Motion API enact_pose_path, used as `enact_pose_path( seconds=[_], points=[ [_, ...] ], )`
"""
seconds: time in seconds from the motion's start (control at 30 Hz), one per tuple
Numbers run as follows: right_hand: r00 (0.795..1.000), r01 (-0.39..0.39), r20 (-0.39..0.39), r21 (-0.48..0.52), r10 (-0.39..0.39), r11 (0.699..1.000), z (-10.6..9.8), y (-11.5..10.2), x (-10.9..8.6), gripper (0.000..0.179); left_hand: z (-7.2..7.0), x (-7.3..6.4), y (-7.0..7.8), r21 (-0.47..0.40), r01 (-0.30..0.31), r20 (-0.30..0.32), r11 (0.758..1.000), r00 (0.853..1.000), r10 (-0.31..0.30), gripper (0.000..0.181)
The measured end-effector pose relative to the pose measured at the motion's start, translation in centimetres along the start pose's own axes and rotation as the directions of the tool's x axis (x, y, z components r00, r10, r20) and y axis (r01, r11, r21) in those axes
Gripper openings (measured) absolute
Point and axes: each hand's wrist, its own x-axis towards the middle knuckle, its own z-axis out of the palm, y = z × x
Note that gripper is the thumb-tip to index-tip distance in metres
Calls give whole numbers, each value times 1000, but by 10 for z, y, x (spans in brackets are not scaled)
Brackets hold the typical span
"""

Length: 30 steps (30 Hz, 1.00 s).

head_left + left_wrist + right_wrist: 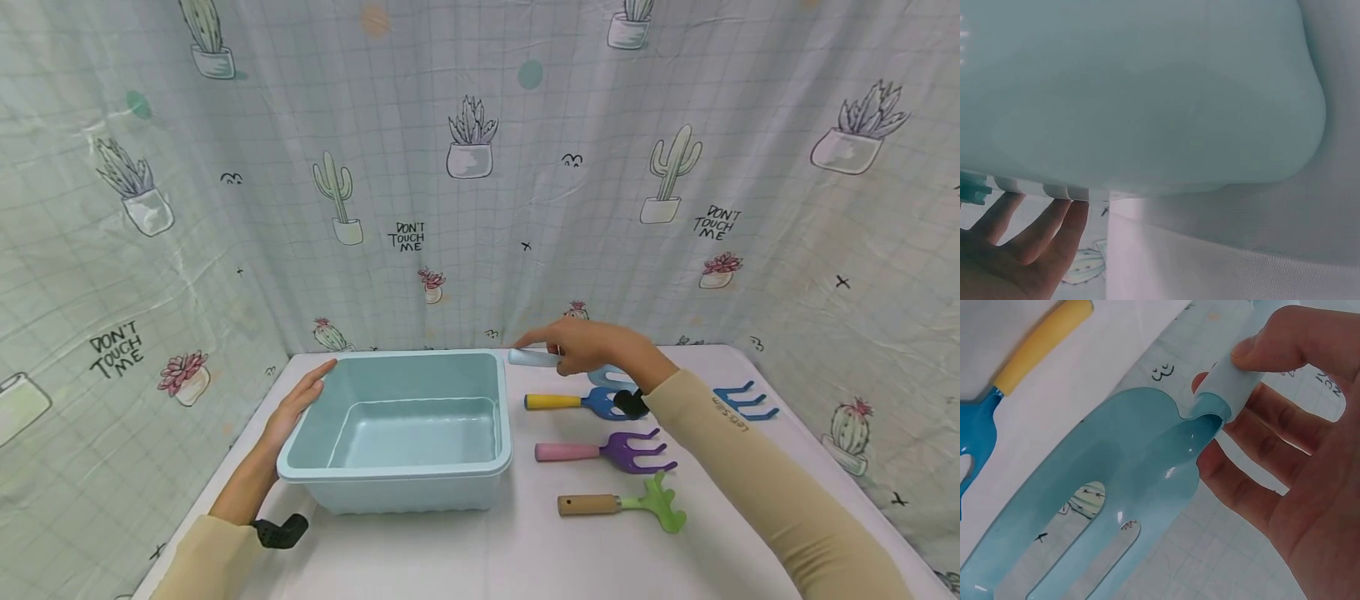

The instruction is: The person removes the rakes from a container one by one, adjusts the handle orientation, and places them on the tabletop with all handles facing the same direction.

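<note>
A pale blue plastic basin point(393, 473) stands upright on the white table. My left hand point(291, 406) rests along its left side, the fairly straight fingertips touching the rim, as the left wrist view shows from below. At the back, right of the basin, my right hand point(592, 343) grips a light blue garden hand fork point(1141, 450) by its pale handle point(534, 357). The thumb lies on top of the handle and the fingers are behind and below it. In the head view, the right hand and forearm hide part of the fork's head.
Below the right hand lie a yellow-handled blue hand fork point(552, 402), a pink-handled purple hand fork point(567, 452) and a wooden-handled green hand rake point(588, 505). Blue tines point(750, 402) show past the right forearm. A cactus-print curtain point(517, 208) surrounds the table's back and sides.
</note>
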Motion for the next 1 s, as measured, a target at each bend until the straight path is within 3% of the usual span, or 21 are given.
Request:
enact_pose_path(
  seconds=[0.23,0.77,1.0],
  points=[
    [1000,-15,-16,-12,15,1000,3,4,-5,68,0,0,0,49,5,-23,999,1000,-4,61],
    [999,-35,-17,-1,35,999,8,19,-14,71,-1,2,-3,11,8,-11,1000,1000,-8,60],
    [998,-61,-25,14,61,998,8,24,-22,69,-1,2,-2,36,13,-15,999,1000,-13,61]
  ],
)
